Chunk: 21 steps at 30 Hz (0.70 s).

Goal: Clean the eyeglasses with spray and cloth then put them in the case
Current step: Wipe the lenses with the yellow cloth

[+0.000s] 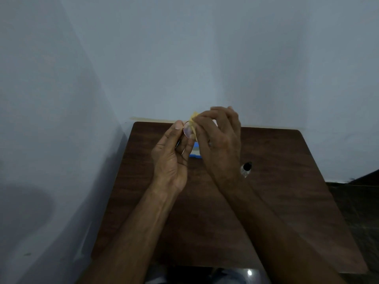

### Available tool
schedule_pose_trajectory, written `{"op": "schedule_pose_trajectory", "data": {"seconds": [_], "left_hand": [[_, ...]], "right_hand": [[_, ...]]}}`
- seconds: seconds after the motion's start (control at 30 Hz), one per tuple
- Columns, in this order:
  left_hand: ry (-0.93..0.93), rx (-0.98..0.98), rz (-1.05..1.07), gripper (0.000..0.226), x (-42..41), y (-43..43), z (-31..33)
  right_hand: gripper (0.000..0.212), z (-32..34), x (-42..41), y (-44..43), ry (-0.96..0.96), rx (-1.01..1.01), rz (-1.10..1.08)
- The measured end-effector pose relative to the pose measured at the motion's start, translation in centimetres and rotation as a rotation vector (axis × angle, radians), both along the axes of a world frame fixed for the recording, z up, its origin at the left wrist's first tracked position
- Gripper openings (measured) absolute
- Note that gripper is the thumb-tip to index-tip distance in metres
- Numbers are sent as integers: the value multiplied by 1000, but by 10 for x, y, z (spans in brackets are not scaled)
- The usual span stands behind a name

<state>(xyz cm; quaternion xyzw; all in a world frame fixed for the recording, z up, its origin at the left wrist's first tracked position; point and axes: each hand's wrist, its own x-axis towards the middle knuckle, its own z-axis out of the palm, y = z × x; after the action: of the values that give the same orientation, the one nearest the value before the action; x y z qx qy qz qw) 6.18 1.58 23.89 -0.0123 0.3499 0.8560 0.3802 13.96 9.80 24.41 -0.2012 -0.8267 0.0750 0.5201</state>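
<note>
Above the dark wooden table (266, 201), my left hand (172, 158) grips the thin-rimmed eyeglasses (187, 131) by the left lens rim, and a temple arm shows between its fingers. My right hand (219, 144) pinches a small yellow cloth (193, 119) against that round lens. The other lens is hidden behind my right hand. A blue case (194, 153) lies on the table below the hands, mostly hidden by them. A small clear spray bottle (246, 169) with a black cap lies on the table just right of my right wrist.
The table stands in a corner between pale blue-grey walls (184, 58) at the back and left. A dark floor (361, 212) shows to its right. A shiny object (249, 272) sits below the table's near edge.
</note>
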Motion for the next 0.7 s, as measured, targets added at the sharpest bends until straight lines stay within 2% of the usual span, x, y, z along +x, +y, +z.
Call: {"op": "schedule_pose_trajectory", "data": {"seconds": [0.1, 0.2, 0.33, 0.47, 0.57, 0.7], "left_hand": [[37, -10, -37, 39, 1, -3, 2], [-2, -8, -8, 29, -1, -4, 0], [29, -21, -2, 44, -2, -6, 3], [-18, -20, 23, 38, -3, -3, 3], [1, -17, 2, 44, -5, -5, 5], [-4, -23, 33, 22, -6, -7, 6]], "right_hand": [[10, -1, -1, -3, -37, 64, 39], [4, 2, 3, 6, -18, 15, 12], [6, -2, 4, -5, -85, 112, 74], [3, 0, 3, -2, -6, 14, 25], [3, -2, 3, -8, -49, 86, 41], [4, -1, 4, 5, 6, -1, -16]]}}
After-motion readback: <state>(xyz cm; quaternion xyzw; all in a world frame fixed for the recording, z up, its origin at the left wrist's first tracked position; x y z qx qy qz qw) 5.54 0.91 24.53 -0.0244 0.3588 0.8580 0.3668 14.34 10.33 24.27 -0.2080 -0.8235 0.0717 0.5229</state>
